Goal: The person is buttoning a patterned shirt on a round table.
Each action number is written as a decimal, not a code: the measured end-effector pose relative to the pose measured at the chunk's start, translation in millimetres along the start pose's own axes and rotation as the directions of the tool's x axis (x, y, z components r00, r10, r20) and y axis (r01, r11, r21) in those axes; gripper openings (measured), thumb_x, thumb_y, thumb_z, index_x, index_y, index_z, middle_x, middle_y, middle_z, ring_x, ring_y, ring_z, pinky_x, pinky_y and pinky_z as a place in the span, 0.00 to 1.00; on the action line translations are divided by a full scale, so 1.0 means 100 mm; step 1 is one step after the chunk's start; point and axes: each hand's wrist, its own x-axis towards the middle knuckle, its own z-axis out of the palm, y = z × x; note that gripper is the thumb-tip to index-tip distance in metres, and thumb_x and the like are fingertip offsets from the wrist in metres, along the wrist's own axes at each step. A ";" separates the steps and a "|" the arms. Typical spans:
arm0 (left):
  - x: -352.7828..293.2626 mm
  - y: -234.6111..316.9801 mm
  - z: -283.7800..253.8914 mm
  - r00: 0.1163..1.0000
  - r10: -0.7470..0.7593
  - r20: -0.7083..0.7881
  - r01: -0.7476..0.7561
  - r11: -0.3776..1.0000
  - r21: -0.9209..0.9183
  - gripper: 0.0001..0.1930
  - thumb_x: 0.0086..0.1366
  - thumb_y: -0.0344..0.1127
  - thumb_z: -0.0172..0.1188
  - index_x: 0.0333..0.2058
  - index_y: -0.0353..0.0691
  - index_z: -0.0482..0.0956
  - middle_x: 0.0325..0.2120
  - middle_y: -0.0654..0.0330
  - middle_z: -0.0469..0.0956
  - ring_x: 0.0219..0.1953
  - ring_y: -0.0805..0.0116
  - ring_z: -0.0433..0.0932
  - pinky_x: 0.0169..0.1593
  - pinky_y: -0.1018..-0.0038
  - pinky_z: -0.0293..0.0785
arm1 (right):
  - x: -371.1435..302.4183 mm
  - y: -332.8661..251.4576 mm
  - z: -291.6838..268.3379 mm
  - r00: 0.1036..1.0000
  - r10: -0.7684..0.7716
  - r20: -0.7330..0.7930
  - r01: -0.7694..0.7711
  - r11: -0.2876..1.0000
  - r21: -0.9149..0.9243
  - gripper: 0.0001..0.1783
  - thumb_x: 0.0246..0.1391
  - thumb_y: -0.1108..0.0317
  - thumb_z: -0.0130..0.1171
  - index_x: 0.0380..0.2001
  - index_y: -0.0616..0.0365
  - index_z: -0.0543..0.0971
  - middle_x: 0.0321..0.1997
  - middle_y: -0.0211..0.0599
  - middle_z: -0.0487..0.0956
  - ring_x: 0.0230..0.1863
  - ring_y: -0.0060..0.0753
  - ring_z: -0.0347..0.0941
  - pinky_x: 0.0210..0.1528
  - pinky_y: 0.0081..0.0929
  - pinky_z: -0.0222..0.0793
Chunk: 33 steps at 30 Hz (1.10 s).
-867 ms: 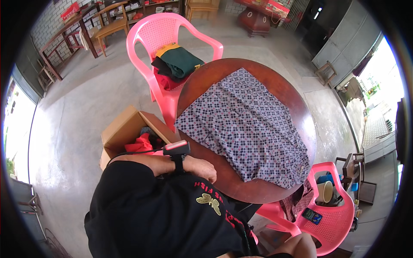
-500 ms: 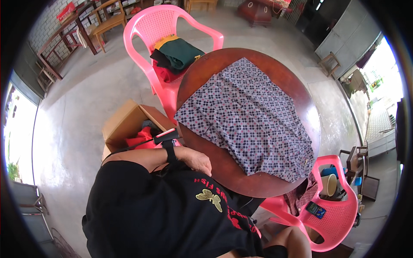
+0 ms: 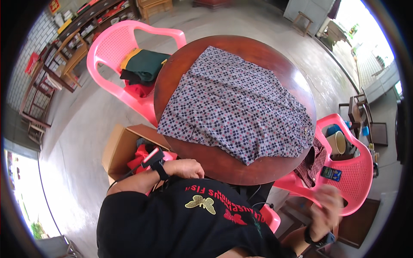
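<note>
A dark blue and white patterned cloth [image 3: 236,103] with small red marks, perhaps a garment, lies spread over the round brown table [image 3: 185,56]. My left hand [image 3: 189,168] is at the table's near left edge, its fingers curled down and closed, with nothing visible in them. On that wrist is a black strap with a small device [image 3: 153,158]. My right hand [image 3: 329,210] is raised at the lower right, in front of a pink plastic chair [image 3: 361,172]. Motion blurs its fingers. A phone [image 3: 331,173] lies on that chair's seat, just beyond this hand.
Folded green, yellow, black and red clothes [image 3: 144,65] sit on another pink chair [image 3: 103,47] at the far left. An open cardboard box [image 3: 114,150] with red cloth stands left of me. Checked dark red cloth [image 3: 316,161] hangs at the right chair. A beige bucket [image 3: 335,143] stands behind it.
My right hand has come up into view at the lower right. The view has shifted, so the table and far chair appear further left. The patterned cloth stays spread out.
</note>
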 end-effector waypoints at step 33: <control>-0.33 -0.10 0.11 0.998 0.058 0.022 -0.054 0.986 -0.160 0.13 0.58 0.44 0.54 0.32 0.39 0.74 0.28 0.48 0.78 0.37 0.46 0.77 0.39 0.61 0.70 | -3.49 0.86 1.79 0.646 0.669 0.368 -0.561 0.743 -0.365 0.16 0.53 0.65 0.49 0.45 0.60 0.73 0.35 0.53 0.77 0.35 0.52 0.75 0.36 0.42 0.70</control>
